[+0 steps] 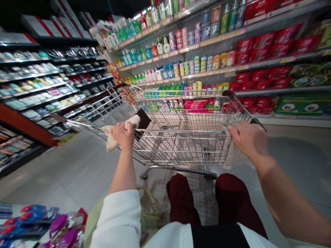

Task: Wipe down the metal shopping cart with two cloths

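A metal wire shopping cart (178,146) stands right in front of me, its basket bare wire where I can see through it. My left hand (124,135) is closed around a cream cloth (111,142) at the left of the near top rail. A dark panel (142,122) shows just beyond those fingers. Over at the right end of the rail, my right hand (249,137) is closed on a grey, textured cloth (234,151) that hangs down the cart's side. The undersides of both grips are hidden.
Shelves beyond the cart carry pump bottles (155,50), tubs and red packs (258,44). Darker shelving with stacked dishes (28,75) runs along the left. Purple-lidded containers (68,230) sit at the lower left, near a pale green bag (151,220). Grey floor tiles (74,172) surround the cart.
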`<state>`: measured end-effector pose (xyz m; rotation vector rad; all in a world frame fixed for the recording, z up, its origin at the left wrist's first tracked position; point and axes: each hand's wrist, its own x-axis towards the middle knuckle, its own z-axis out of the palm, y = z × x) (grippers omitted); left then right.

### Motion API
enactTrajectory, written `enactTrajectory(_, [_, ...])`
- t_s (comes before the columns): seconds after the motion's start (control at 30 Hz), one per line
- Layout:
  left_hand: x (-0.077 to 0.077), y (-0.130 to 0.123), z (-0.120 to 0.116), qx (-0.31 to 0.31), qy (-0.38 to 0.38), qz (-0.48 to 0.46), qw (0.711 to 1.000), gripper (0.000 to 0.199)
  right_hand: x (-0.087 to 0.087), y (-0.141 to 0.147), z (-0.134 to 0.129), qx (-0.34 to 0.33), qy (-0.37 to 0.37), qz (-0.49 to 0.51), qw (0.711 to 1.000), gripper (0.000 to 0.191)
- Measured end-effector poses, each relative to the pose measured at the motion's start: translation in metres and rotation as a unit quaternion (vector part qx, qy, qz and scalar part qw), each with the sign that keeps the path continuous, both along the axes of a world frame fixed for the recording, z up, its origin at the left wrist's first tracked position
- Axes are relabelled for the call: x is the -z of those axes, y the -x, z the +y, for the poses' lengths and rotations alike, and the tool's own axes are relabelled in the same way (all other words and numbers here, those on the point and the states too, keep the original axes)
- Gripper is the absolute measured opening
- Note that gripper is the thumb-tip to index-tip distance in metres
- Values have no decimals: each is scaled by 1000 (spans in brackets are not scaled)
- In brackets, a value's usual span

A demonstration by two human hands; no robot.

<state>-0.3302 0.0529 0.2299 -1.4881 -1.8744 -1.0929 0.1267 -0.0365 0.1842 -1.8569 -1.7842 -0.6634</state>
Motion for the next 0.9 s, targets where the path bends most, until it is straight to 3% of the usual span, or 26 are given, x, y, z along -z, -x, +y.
enactTrajectory(0.13, [1, -3, 1, -9, -9, -25, 1000, 25, -22, 46, -1, -33, 105, 17, 994, 54])
enactTrajectory(0.27, [1, -6, 2, -12, -14, -29, 999, 25, -50, 125, 15, -159, 174, 3, 972, 49])
enactTrajectory(0.4, [3, -5, 3, -14, -18, -18, 1000, 27, -70, 208, 42, -275, 193, -10, 942, 43])
enactTrajectory(0.5, [4, -1, 4, -9, -12, -9, 1000, 28, -74, 249, 56, -338, 166, -29, 926, 34])
enactTrajectory(0.63, [4, 2, 6, -1, 2, -9, 1000, 26, -71, 256, 62, -372, 174, -14, 912, 40])
enactTrajectory(0.9, [5, 2, 9, -4, 0, -14, 1000, 24, -69, 192, 47, -293, 192, -23, 936, 39])
